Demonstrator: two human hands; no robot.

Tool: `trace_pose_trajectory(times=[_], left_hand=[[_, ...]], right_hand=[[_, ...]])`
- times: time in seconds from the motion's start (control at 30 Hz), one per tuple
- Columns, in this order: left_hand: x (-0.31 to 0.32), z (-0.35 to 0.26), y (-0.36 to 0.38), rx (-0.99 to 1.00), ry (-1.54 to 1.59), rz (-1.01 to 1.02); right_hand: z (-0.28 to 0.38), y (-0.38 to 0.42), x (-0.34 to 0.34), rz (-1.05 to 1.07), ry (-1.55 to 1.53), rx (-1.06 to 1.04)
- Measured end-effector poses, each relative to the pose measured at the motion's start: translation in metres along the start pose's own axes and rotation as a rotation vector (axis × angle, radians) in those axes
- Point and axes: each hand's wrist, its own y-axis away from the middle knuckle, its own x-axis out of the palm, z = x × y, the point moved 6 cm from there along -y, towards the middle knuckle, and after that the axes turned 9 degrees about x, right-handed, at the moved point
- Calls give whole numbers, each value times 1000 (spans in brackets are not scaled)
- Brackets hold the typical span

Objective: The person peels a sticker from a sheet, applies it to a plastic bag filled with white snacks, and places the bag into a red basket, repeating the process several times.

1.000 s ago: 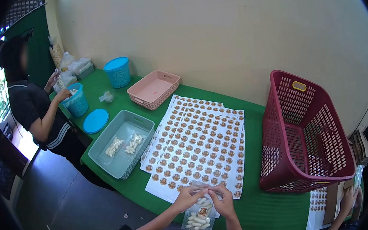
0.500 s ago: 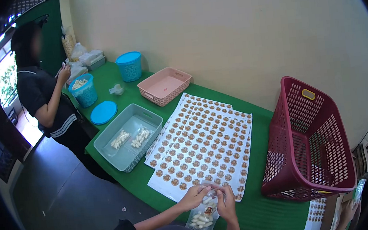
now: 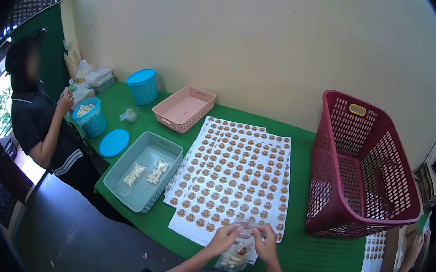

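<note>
A clear plastic bag of whitish oblong pieces hangs from my hands at the table's front edge. A round brown sticker shows on its front. My left hand pinches the left side of the bag's top. On the opposite side, my right hand grips the top between thumb and fingers. Just beyond my hands lie overlapping sheets of round brown stickers. To the left, a pale green tray contains two filled bags.
A tall maroon basket stands right of the sheets. Behind the tray sit a pink basket, a blue lid, a clear scoop and two blue tubs. A co-worker stands left; another person's hand shows lower right.
The whole view has shifted slightly. My hands still hold the bag's top, and the bag's lower end looks more tilted. Something green now shows at the co-worker's hands.
</note>
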Motion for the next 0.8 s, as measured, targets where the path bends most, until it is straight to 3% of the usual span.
trace_pose_trajectory(times=[0.1, 0.23, 0.33, 0.43, 0.5, 0.57, 0.63, 0.73, 0.77, 0.8], left_hand=[[-10, 5, -7, 9, -36, -68], [-25, -11, -6, 28, -74, -133], [-22, -18, -4, 63, -126, 59], [-21, -25, -3, 188, -324, 45], [-21, -17, -6, 195, -293, 26], [-23, -29, -4, 369, -236, -269], [-22, -36, -2, 410, -246, -291], [9, -53, 9, 565, -660, 62], [13, -51, 10, 559, -659, 65], [18, -47, 11, 542, -463, 97]], right_hand=[[16, -1, 6, 93, -84, -104], [36, 0, 2, 246, -73, -83], [14, -3, -3, 152, -98, -13], [12, -4, -10, 105, -105, -3], [17, -2, -8, 115, -75, -5], [18, -1, -5, 58, -215, 98], [17, 1, -6, 2, -357, 197], [29, 12, 2, 177, -458, 125], [34, 17, 4, 175, -460, 130], [51, 22, 10, 273, -368, -39]])
